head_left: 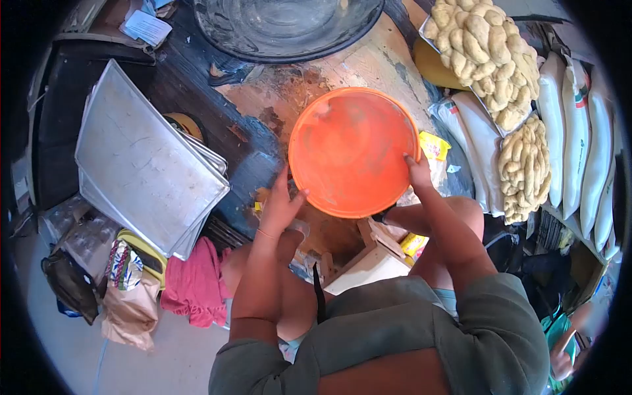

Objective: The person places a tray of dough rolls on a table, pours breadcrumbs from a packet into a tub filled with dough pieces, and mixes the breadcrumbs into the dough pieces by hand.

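An orange round basin (pixel 355 155) is held between my two hands, its inside facing up and dusted with pale smudges. My left hand (pixel 282 203) grips the lower left of its rim, with the thumb near the edge. On the right side, my right hand (pixel 419 172) is closed on the rim, its thumb over the edge. Beneath and behind the basin lies a stained, worn surface (pixel 289 99). A yellow packet (pixel 434 146) lies just beyond my right hand.
A large dark basin (pixel 289 26) stands ahead. Metal trays (pixel 145 158) are stacked at left. Braided dough pieces (pixel 484 52) fill trays at right, beside white sacks (pixel 573 131). A wooden stool (pixel 368 263) is between my legs. Another person's hand (pixel 561 359) shows at lower right.
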{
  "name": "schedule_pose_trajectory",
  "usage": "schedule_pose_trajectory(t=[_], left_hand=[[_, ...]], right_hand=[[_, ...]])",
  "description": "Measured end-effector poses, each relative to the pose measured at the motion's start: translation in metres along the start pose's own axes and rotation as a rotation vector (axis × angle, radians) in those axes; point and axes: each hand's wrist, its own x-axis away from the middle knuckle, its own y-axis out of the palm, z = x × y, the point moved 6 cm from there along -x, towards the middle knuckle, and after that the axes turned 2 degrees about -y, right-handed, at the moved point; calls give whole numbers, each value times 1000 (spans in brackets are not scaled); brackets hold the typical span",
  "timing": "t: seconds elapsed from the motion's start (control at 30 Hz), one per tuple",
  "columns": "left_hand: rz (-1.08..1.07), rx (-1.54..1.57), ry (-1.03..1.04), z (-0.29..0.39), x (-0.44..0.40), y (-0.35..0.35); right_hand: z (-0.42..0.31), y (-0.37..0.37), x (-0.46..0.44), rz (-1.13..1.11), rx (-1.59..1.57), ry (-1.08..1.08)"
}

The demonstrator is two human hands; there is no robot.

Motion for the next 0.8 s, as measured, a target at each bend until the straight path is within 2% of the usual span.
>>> schedule_pose_trajectory(t=[0.17,0.37,0.43,0.53,0.63,0.7,0.77,0.8], left_hand=[[-24,-93,32,21,3,6],[-45,-17,45,-3,11,17],[-11,32,55,-10,14,25],[-65,140,-37,6,26,31],[184,-80,301,-22,13,42],[83,203,25,-27,18,42],[133,349,-52,-48,22,41],[239,319,25,-71,11,33]], right_hand=[[-10,2,4,24,-57,30],[-1,3,-2,-47,-210,-37],[-1,3,0,-63,-172,-55],[-6,1,1,-62,-64,-135],[-1,-2,-7,-19,153,-183],[-12,6,20,-98,66,-56],[-19,22,46,-178,9,-12],[-16,32,55,-207,-4,-30]])
